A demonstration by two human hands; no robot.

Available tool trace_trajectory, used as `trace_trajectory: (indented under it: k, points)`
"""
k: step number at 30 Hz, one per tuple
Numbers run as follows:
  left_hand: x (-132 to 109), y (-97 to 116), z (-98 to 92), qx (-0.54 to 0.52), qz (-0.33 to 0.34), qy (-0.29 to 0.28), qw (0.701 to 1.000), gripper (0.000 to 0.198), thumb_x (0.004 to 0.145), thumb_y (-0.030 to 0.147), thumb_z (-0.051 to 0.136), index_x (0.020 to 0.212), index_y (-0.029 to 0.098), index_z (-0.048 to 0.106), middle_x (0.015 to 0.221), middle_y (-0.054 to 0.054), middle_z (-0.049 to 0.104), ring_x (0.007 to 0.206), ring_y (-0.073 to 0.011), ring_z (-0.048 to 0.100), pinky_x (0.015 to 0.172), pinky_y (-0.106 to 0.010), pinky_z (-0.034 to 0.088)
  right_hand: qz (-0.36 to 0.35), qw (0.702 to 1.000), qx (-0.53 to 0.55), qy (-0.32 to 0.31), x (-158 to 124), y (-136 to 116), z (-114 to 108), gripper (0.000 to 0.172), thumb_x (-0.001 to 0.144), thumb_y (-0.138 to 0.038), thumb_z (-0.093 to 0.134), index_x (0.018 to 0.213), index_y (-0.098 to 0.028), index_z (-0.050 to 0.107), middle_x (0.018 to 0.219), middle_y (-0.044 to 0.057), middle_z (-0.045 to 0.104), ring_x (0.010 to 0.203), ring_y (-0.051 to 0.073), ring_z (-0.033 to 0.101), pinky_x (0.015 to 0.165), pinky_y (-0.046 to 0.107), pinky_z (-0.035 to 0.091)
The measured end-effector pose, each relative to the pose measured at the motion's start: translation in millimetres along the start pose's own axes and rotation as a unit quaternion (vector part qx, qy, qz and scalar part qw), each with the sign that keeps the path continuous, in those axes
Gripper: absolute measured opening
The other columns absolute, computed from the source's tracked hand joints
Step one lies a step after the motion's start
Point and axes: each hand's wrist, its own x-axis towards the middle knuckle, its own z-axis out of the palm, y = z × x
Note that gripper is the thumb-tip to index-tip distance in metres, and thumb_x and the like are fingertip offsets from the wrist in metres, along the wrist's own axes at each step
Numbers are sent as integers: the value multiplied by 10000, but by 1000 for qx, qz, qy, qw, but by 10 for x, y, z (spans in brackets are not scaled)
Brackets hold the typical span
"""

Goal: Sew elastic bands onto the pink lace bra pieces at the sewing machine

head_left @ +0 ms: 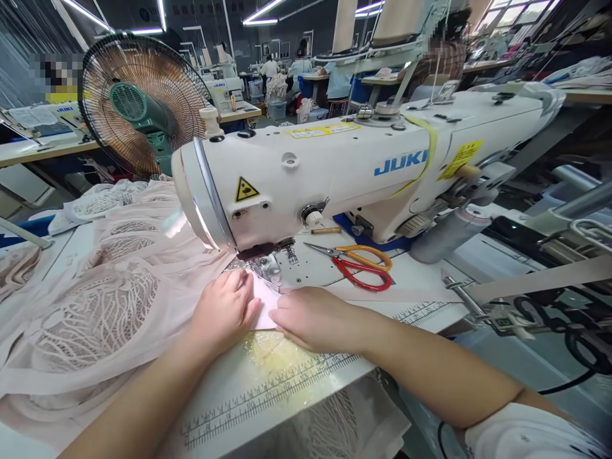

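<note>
At the front of a white JUKI sewing machine (296, 166), a pale pink piece of fabric (264, 311) lies by the presser foot (268, 266). My left hand (224, 312) is closed on the fabric's left side, fingers curled close to the needle area. From the other side, my right hand (320, 319) pinches the fabric's right edge, its fingertips partly hidden. The needle itself is hard to make out. Red and orange-handled scissors (363, 271) lie on the machine bed behind my right hand.
Pink lace garments (100, 299) are heaped at the left. A grey thread cone (447, 236) stands right of the machine, near a metal tape guide (471, 303). A printed ruler (268, 392) runs along the table's front. A large fan (138, 105) stands behind; people sit farther back.
</note>
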Motion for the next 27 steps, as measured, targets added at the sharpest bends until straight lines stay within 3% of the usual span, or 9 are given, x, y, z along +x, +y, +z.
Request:
trace_trajectory:
  k: [4,7,10,13,17,24,27]
  points:
    - [-3,-10,13,13,20,26,999,449,918,349,419,1186,37,599,1194,-207,620,1076,-330,576,893,-461,504,17,1000,12,20,15,11,27,194,942,-218,451,893,-130,616,838,81,616,690,165,502,525,287,245]
    - [-31,35,-44,16,48,52,997,352,916,272,419,1116,77,632,1187,-180,636,1088,-321,573,896,-449,504,26,999,18,17,34,14,42,179,936,-204,448,924,-126,609,845,74,599,688,165,501,516,292,239]
    - [-105,136,-129,10,42,6,999,293,917,192,374,974,167,661,1099,-108,673,810,-217,642,610,-314,516,29,999,23,16,47,9,55,193,940,-211,442,936,-118,611,859,82,587,696,168,497,524,292,255]
    - [-208,254,-189,8,33,-51,998,308,919,183,349,986,196,649,1148,-79,660,540,-134,584,404,-271,374,30,999,28,27,53,0,72,215,948,-225,433,967,-106,610,882,93,579,718,172,493,541,288,273]
    - [-299,344,-242,29,34,-73,996,328,929,203,342,1072,175,635,1252,-89,619,531,-131,585,412,-282,369,40,997,42,48,63,3,114,210,946,-236,438,964,-106,602,915,99,568,743,177,492,563,284,305]
    - [-310,307,-326,108,30,-64,992,285,919,180,408,1019,184,675,1140,-78,668,587,-171,564,476,-318,412,7,992,84,92,73,23,185,147,900,-204,505,997,-121,578,1019,112,556,820,193,507,629,287,373]
    - [-319,302,-323,110,37,-59,992,277,916,187,425,1040,177,673,1181,-79,658,613,-177,566,498,-325,422,-4,991,91,96,63,27,185,172,897,-191,509,1034,-117,583,1058,121,570,859,205,523,672,305,409]
